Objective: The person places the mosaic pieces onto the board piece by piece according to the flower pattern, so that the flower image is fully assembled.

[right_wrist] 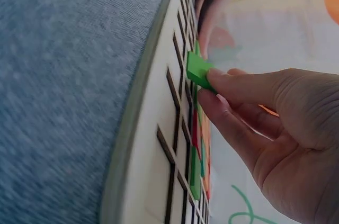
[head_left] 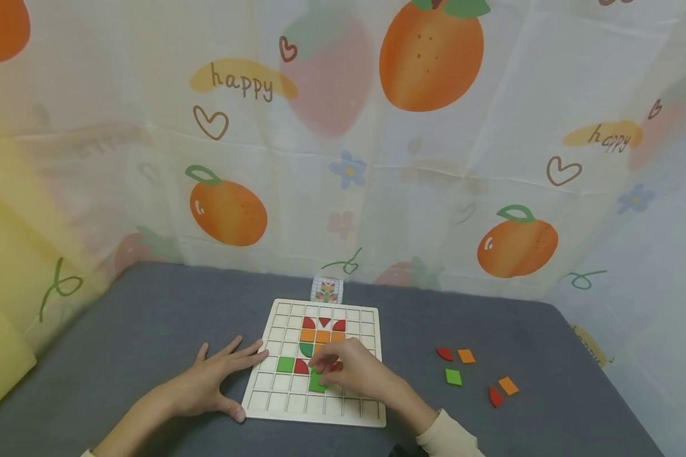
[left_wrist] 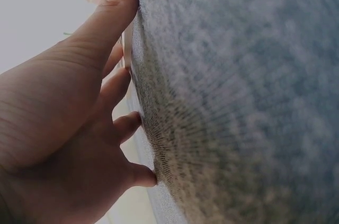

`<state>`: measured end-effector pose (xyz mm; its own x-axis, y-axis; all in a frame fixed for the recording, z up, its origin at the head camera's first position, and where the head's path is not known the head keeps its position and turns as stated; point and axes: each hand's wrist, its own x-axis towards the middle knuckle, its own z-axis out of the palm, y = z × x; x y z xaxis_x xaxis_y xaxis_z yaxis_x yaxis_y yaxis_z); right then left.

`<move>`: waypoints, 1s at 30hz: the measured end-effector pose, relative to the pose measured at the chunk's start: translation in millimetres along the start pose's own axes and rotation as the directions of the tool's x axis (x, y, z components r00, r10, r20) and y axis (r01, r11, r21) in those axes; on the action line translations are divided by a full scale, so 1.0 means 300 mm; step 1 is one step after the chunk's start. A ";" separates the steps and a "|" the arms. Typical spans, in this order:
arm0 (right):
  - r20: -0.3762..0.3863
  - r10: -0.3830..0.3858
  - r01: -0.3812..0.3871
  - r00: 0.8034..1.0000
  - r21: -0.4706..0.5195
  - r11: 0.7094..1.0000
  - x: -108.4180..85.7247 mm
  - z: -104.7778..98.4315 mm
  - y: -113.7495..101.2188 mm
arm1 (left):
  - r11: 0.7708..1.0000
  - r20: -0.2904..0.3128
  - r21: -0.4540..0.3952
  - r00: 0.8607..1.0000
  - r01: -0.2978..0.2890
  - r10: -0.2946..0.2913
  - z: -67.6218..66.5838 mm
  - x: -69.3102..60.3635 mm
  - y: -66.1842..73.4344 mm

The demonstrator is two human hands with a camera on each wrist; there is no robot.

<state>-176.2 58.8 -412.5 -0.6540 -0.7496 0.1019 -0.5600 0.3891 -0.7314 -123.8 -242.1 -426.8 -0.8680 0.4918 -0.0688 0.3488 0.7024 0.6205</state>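
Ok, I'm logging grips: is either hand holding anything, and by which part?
The right hand pinches a green tile by the end nearest its palm. The left hand grips nothing, fingers spread at the board's edge.

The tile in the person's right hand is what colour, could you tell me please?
The tile is plain bright green; it shows best in the right wrist view.

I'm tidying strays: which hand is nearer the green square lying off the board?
Right. The right hand is over the board, left of that green square; the left hand is at the board's left edge, farther away.
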 end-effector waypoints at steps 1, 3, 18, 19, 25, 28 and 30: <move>0.002 0.002 -0.002 1.000 -0.004 1.000 0.001 0.003 0.000 | 1.000 0.003 -0.001 1.000 0.004 -0.004 -0.001 0.001 0.000; 0.004 0.007 -0.007 1.000 -0.019 1.000 0.003 0.008 0.000 | 1.000 0.004 0.002 1.000 0.007 -0.007 -0.002 0.003 -0.001; -0.022 0.053 -0.055 0.998 -0.135 0.989 0.007 0.027 -0.015 | 1.000 0.017 -0.005 0.999 0.030 -0.030 0.001 0.004 -0.002; -0.024 0.053 -0.056 0.998 -0.145 0.988 0.006 0.029 -0.016 | 0.999 0.017 -0.005 0.999 0.031 -0.031 0.001 0.004 -0.002; -0.036 0.060 -0.065 0.998 -0.179 0.982 0.005 0.039 -0.012 | 1.000 0.012 -0.005 1.000 0.029 -0.029 0.003 0.006 -0.002; -0.035 0.053 -0.058 0.998 -0.173 0.983 0.004 0.037 -0.009 | 1.000 0.006 0.003 1.000 0.024 -0.024 0.003 0.006 -0.003; -0.031 0.041 -0.045 0.999 -0.166 0.985 0.002 0.033 -0.006 | 1.000 0.003 0.007 1.000 0.023 -0.023 0.004 0.007 -0.003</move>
<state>-170.7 52.4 -417.8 -0.6914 -0.7165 0.0929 -0.6066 0.5059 -0.6133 -125.5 -241.2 -428.4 -0.8744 0.4775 -0.0856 0.3316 0.7171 0.6130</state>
